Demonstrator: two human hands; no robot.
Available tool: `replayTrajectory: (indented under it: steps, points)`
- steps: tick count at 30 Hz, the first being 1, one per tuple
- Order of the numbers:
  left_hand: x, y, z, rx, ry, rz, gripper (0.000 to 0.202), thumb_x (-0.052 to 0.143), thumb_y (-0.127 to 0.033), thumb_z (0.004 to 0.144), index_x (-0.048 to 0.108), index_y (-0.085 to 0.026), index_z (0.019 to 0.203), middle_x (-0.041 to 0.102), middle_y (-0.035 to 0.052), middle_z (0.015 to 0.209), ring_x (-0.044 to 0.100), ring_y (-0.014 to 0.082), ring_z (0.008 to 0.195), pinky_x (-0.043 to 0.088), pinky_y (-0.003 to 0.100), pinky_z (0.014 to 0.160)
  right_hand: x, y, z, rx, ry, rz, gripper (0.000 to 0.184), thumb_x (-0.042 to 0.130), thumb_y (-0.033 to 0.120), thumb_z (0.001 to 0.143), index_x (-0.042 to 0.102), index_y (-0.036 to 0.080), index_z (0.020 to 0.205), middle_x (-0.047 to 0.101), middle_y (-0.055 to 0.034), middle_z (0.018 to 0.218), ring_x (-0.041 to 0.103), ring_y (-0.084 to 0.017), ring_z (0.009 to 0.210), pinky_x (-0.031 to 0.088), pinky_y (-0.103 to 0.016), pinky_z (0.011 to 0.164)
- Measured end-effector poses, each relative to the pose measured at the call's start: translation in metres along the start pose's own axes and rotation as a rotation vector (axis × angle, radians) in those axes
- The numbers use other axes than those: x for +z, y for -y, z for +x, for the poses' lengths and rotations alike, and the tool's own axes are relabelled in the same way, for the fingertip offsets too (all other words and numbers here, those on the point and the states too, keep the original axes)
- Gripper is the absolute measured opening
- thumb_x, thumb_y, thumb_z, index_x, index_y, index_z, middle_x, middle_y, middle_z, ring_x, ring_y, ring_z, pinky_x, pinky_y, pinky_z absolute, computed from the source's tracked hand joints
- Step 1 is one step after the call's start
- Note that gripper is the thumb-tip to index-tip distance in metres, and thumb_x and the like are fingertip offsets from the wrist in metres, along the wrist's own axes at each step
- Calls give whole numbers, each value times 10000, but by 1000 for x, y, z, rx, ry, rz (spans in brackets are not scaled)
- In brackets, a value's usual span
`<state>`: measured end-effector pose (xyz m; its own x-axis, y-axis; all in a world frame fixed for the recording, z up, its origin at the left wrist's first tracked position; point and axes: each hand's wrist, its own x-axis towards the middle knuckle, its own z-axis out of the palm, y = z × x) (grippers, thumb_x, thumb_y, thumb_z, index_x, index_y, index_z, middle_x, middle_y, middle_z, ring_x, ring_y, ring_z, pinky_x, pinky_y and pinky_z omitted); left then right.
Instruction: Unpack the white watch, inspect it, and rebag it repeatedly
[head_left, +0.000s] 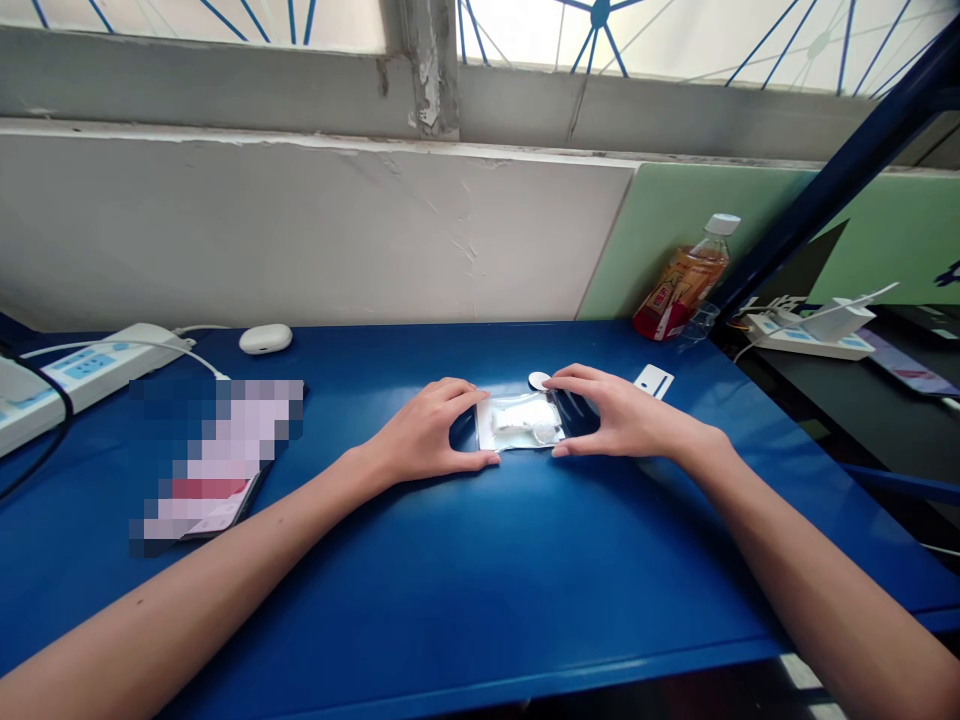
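A small clear plastic packet (pixel 517 420) with white contents, one part round, lies flat on the blue tabletop (pixel 480 570). My left hand (pixel 427 430) is at its left side, with forefinger and thumb spread wide at the upper and lower left corners. On the right side, my right hand (pixel 622 415) has its thumb by the lower right corner and its forefinger near a small white disc (pixel 538 381). Both hands are open around the packet, the fingertips at its edges. Whether they press on it I cannot tell.
Behind my right hand lies a white card (pixel 655 381). A bottle of reddish drink (pixel 682 280) leans at the back right near a blue metal post (pixel 832 190). To the left are a white earbud case (pixel 265 339), a power strip (pixel 97 370) with cables and a partly blurred phone-like object (pixel 232 450).
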<state>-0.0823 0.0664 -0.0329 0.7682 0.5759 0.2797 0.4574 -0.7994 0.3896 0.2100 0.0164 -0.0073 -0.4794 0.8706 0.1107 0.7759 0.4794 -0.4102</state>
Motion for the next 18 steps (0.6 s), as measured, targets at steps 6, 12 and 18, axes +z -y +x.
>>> replayTrajectory:
  steps: [6, 12, 18]
  points:
    - [0, 0, 0, -2, -4, 0, 697, 729, -602, 774, 598, -183, 1315, 632, 140, 1258, 575, 331, 1189, 486, 471, 1010, -4, -3, -2, -3, -55, -50, 669, 680, 623, 791, 602, 239, 1333, 605, -133, 1317, 607, -348, 1179, 512, -490, 984]
    - [-1, -1, -1, -6, 11, 17, 771, 686, -678, 780, 573, -162, 1342, 613, 163, 1305, 571, 346, 1210, 474, 487, 1029, 0, -3, 0, -22, -1, -58, 789, 712, 672, 732, 568, 248, 1382, 605, -119, 1346, 591, -346, 1206, 511, -480, 990]
    - [-1, -1, -2, 59, 16, 18, 736, 720, -604, 795, 558, -139, 1342, 605, 169, 1319, 567, 332, 1221, 473, 454, 1032, 2, 1, 0, -10, 7, -85, 769, 667, 675, 776, 578, 214, 1386, 605, -146, 1351, 580, -355, 1222, 499, -497, 1005]
